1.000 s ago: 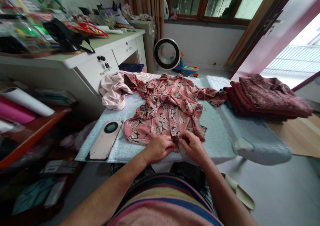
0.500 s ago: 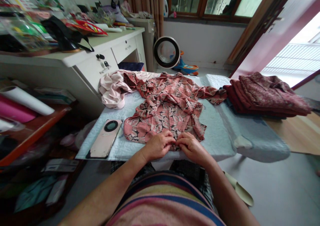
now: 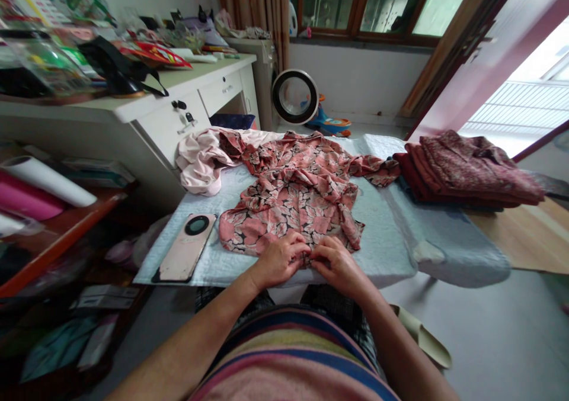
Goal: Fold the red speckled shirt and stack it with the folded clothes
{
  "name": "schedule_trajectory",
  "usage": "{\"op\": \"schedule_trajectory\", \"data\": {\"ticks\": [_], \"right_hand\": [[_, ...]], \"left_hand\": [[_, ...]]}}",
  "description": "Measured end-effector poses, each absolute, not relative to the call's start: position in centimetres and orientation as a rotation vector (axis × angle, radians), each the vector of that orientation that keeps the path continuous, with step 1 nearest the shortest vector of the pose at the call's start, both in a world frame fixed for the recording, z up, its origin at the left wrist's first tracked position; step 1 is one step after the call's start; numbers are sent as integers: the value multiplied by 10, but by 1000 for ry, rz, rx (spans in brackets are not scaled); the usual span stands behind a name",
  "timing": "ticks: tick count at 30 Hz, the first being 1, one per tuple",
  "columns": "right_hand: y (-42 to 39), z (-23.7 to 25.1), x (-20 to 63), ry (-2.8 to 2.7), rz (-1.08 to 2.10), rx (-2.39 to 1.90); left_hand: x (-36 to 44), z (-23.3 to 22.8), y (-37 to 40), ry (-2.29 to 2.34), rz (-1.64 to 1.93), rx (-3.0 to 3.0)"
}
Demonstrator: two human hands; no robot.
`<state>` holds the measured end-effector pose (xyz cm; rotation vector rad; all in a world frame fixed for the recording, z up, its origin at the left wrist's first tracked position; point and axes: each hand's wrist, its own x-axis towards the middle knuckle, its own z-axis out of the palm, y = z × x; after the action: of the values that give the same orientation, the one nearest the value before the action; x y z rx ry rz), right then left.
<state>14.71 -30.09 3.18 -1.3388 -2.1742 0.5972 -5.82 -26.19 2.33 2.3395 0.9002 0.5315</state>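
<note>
A pink shirt (image 3: 302,202) with a black-and-cream leaf pattern lies spread on the ironing board (image 3: 386,244), collar at the far side and sleeves out to both sides. Its middle is bunched into a fold. At the near hem, my left hand (image 3: 282,259) pinches the cloth between thumb and fingers. Close beside it, my right hand (image 3: 335,262) is closed on the same hem. The fingertips of both hands almost meet, and they hide the bit of cloth they hold.
Left on the board lies a phone (image 3: 186,250), face down. A pale pink cloth (image 3: 202,161) is crumpled behind it. Folded clothes (image 3: 466,170) are stacked at right. A cluttered desk (image 3: 186,84) stands at left, and a slipper (image 3: 424,339) lies on the floor.
Both hands stay at the near hem, with only a slight shift of the fingers. The whole view has moved a little; the shirt lies as before.
</note>
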Motion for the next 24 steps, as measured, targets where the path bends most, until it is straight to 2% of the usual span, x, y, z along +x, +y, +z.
{"op": "schedule_trajectory", "data": {"ticks": [6,8,12,16,20,24], "right_hand": [[-292,40,166,-2141,793,-1227],[-280,37,181,-1999,666,-1341],[-249,17,213,-1737,209,-1602],[-227,-7,231,-1634,15,-1848],[-221,-12,233,-1677,58,-1883],[-230,1,235,-1683,240,-1818]], "left_hand": [[-58,28,-264,839,530,2385],[-57,31,-263,842,508,2383],[-51,33,-257,898,402,2394],[-42,33,-250,937,311,2461],[-37,34,-248,940,266,2564],[-37,34,-249,974,340,2649]]}}
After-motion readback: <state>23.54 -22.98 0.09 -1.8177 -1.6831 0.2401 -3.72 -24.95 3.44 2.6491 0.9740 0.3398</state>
